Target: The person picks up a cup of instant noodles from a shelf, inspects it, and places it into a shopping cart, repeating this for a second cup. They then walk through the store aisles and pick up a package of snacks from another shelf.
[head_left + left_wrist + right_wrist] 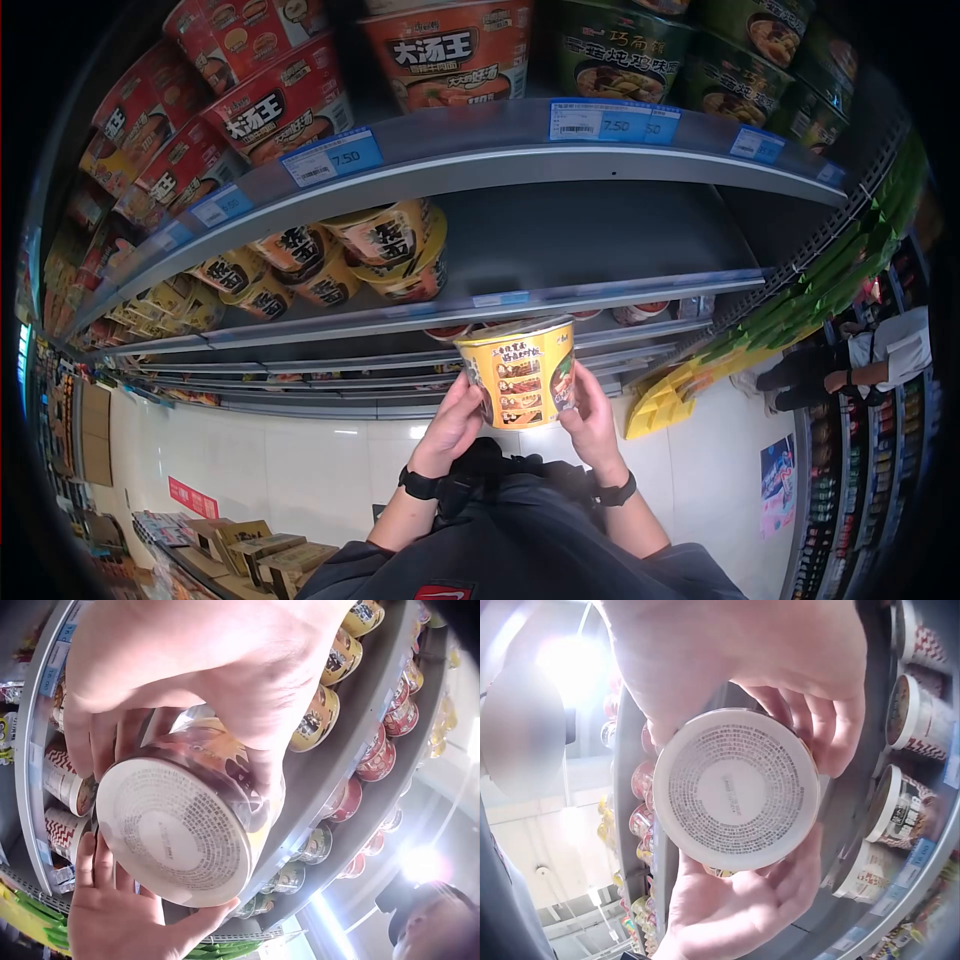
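A yellow instant noodle cup (518, 378) is held upright in front of the body, its printed side turned up toward the head camera. My left hand (455, 415) grips its left side, fingers wrapped behind the wall. On the opposite side, my right hand (592, 412) holds it with the thumb along the front. Both wrist views look at the white round base of the cup (735, 791), covered in rings of small print. In the left wrist view the left thumb presses the cup's wall, while the right hand (124, 915) curves round the far side.
Ahead stands a shelf with a metal edge (480, 172) above the cup. Stacked yellow noodle cups (385, 240) sit on its middle level; red and green noodle tubs (625, 55) fill the top. A yellow stand (662, 402) and another person (880, 355) are to the right. Cardboard boxes (270, 555) lie lower left.
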Available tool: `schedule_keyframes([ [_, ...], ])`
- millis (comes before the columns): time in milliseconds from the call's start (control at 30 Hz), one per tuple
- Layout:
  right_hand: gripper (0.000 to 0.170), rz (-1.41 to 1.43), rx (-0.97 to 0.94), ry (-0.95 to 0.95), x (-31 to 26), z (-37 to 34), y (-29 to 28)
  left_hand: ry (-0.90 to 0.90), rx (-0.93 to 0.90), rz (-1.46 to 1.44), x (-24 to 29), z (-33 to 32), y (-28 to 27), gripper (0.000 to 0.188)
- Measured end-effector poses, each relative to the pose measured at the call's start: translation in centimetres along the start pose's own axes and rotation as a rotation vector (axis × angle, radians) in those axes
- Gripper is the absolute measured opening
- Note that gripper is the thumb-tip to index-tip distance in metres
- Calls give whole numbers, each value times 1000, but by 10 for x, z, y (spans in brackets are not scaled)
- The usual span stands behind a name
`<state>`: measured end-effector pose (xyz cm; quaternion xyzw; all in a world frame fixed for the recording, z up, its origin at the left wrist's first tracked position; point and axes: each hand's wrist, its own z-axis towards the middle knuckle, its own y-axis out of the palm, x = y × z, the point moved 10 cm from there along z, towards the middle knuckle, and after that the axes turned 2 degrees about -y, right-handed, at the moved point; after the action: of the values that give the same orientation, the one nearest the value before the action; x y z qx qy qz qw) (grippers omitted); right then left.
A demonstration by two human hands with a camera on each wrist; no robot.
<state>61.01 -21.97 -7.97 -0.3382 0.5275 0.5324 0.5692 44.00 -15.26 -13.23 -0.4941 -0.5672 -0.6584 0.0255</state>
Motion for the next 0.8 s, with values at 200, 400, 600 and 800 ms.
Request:
schedule_keyframes([
  [200,74,-191,59,-135,-15,3,-2,0,-4,63,6,-2,6,67],
  [400,67,-7,121,-41,-19,2,-9,-22,34,125,12,-4,8,57],
  [600,79,14,0,-54,-16,-3,6,-33,-6,80,5,-5,10,64],
  [800,78,-171,23,-95,-18,-2,0,-32,-26,95,3,-6,16,73],
])
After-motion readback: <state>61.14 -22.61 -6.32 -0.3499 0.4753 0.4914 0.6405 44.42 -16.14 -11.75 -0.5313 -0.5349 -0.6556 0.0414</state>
